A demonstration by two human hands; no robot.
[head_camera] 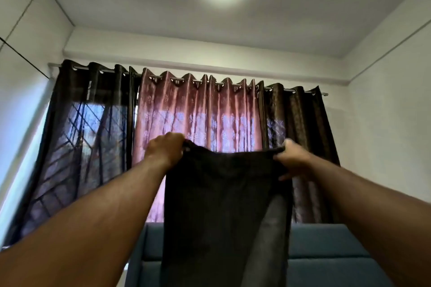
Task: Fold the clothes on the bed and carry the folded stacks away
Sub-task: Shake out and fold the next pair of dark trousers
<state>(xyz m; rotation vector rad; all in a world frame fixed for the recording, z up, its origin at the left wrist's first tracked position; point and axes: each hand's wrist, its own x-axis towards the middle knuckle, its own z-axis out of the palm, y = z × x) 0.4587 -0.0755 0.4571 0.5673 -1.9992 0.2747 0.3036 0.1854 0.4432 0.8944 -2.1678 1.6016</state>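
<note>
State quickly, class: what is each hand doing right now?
Left hand: closed, gripping one top corner of the dark garment.
Right hand: closed, gripping the other top corner, holding it up.

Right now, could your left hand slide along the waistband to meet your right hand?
Probably yes. The left hand and right hand each grip a top corner of the black trousers, and the waistband between them hangs free in the air.

Black garment (pixel 221 205), pink curtain (pixel 198 112), brown curtains (pixel 300 119), teal headboard (pixel 326 251).
</note>
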